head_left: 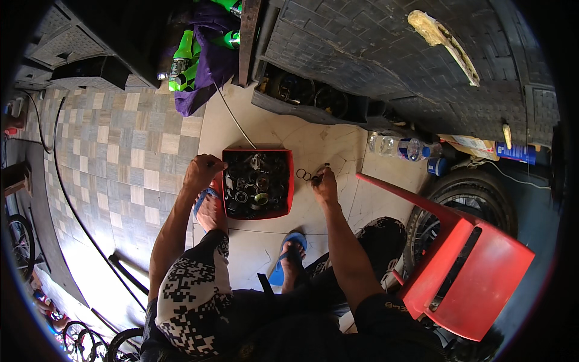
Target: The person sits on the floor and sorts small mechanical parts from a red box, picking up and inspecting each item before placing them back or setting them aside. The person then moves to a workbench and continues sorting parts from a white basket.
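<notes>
A red square tray (291,181) stands on the floor in front of me, filled with many small dark parts and rings (248,187). Beside its left rim is my left hand (202,174), fingers curled closed around something dark that I cannot make out. To the right of the tray, my right hand (326,188) is low over the tiles with its fingers pinched together at some small dark pieces, too small to name. Two thin black rings (303,175) are just left of those fingertips.
A red plastic chair (476,271) lies tipped at the right, next to tyres (482,193). Plastic bottles (395,146) lie farther back. Green bottles (182,57) and a purple cloth (214,60) sit far left. My blue-sandaled foot (291,256) is near the tray.
</notes>
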`<state>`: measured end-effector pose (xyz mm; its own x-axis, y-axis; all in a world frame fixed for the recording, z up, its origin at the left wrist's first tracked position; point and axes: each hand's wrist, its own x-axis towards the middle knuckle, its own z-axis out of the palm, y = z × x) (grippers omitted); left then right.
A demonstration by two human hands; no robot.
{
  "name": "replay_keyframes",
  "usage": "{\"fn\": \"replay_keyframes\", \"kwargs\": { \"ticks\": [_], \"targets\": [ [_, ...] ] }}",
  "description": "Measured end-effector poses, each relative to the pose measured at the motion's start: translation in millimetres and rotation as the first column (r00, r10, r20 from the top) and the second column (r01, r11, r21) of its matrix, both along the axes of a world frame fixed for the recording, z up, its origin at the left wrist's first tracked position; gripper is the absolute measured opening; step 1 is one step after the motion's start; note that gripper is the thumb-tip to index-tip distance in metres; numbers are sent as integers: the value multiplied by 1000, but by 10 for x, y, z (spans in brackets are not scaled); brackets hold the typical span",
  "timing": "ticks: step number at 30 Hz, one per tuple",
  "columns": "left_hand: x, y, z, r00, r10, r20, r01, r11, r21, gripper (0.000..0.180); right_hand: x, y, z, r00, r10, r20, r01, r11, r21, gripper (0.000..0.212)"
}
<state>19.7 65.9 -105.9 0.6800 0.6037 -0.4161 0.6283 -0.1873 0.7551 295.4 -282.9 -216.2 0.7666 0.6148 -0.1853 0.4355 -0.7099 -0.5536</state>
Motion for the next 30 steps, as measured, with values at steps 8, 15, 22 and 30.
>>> {"fn": "replay_keyframes", "kwargs": {
  "ticks": [8,15,22,30],
  "targets": [
    [20,8,28,1000,3,-28,-3,999,-32,30,39,-127,-167,988,-25,-151,26,1000,6,25],
    [-7,19,1,1000,1,1,0,998,-63,34,-25,164,544,799,-270,-538,371,925,86,17],
    [13,26,17,1000,2,-31,-3,1000,-12,33,-368,796,1699,574,-8,-819,224,963,147,18],
    [19,31,50,998,-2,-68,1,1000,-17,35,-206,616,947,996,69,63,-55,979,-194,36]
  ]
}}
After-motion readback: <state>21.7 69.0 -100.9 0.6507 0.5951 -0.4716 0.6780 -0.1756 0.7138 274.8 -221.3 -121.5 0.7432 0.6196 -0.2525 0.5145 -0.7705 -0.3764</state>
